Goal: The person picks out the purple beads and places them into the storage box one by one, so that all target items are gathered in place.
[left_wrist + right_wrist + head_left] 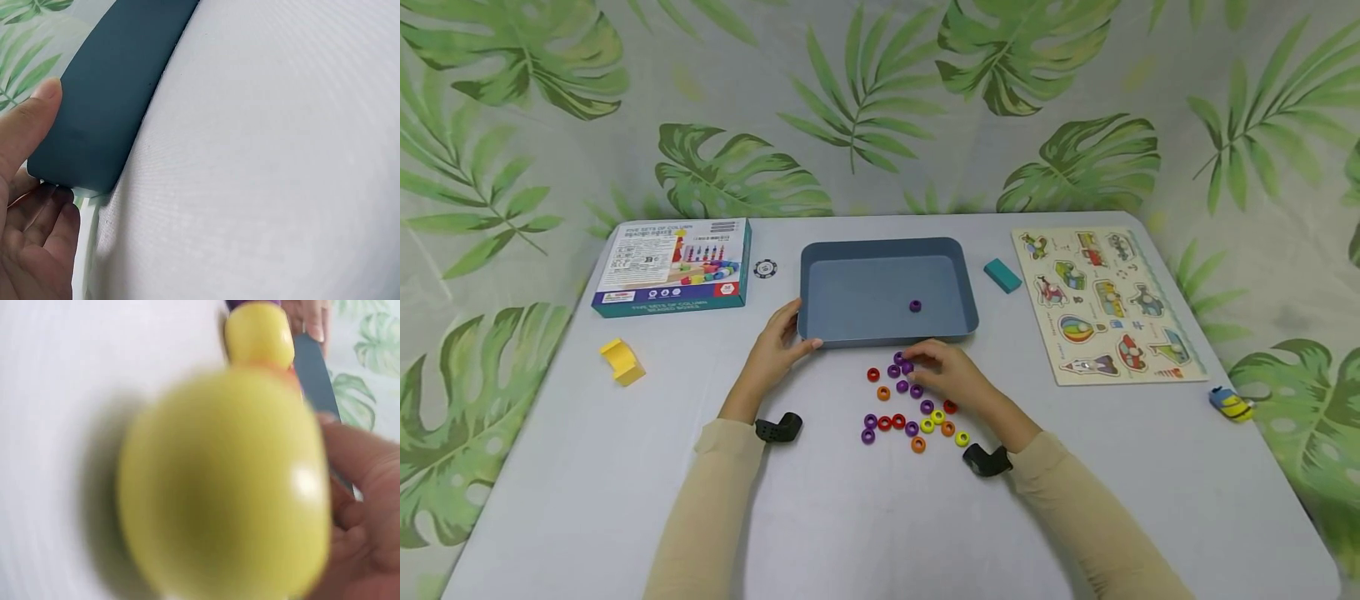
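Note:
My left hand point(777, 343) grips the near left corner of a blue-grey tray point(887, 341), thumb against its front wall and fingers at its left side. One purple bead point(915, 306) lies inside the tray. Just in front of the tray, my right hand point(951, 375) reaches into a cluster of purple beads point(893, 371). Its thumb and forefinger are on either side of one bead; whether they pinch it is unclear. In the right wrist view a blurred yellow bead point(225, 487) hides the fingertips. Red beads point(884, 423), orange beads point(918, 445) and yellow beads point(962, 438) lie nearby.
A printed toy box point(673, 267), a poker chip point(765, 268) and a yellow curved block point(622, 362) are on the left. To the right lie a teal block point(1002, 276), a picture puzzle board point(1187, 333) and a small blue-and-yellow toy point(1231, 404).

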Demonstrator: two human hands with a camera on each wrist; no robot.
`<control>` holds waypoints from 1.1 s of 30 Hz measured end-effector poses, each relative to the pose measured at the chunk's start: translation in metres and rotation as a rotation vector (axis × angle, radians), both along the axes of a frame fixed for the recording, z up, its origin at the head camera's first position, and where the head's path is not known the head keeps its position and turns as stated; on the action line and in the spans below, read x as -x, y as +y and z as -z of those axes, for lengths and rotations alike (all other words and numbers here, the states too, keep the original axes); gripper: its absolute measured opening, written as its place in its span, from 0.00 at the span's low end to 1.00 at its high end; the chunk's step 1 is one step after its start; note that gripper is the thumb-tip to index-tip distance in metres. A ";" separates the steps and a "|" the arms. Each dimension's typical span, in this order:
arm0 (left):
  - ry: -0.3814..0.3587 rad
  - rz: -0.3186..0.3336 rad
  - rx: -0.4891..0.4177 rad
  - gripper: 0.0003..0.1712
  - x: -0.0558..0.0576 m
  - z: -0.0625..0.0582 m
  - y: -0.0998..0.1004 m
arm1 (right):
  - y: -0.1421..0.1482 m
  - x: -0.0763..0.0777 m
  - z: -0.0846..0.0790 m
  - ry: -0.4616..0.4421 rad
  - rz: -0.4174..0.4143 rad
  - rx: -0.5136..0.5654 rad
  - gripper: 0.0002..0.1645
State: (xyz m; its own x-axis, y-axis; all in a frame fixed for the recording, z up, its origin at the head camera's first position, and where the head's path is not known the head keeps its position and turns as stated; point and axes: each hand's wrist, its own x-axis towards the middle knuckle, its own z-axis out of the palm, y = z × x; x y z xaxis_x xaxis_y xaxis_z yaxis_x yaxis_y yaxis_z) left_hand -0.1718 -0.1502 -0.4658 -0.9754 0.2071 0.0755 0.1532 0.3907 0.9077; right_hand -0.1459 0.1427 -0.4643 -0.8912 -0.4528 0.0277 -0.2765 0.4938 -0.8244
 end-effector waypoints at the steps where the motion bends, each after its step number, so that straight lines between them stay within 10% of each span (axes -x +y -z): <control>1: -0.001 -0.001 -0.008 0.44 -0.002 -0.003 0.001 | -0.001 0.001 0.002 0.007 -0.001 -0.013 0.16; 13: 0.002 0.014 -0.024 0.41 -0.014 -0.026 0.007 | -0.001 -0.002 -0.013 0.003 0.068 0.089 0.15; 21: -0.003 0.002 -0.023 0.41 -0.013 -0.024 0.008 | 0.010 0.032 -0.044 0.119 0.103 0.250 0.16; 33: -0.011 -0.007 0.004 0.44 -0.003 -0.002 0.001 | 0.006 0.079 -0.025 -0.077 0.119 -0.072 0.14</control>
State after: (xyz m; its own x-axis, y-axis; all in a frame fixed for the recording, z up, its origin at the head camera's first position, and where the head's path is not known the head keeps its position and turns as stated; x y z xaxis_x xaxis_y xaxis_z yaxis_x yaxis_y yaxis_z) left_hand -0.1690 -0.1492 -0.4635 -0.9775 0.2010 0.0637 0.1405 0.3955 0.9077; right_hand -0.2246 0.1489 -0.4394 -0.9369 -0.3422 -0.0713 -0.1500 0.5779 -0.8022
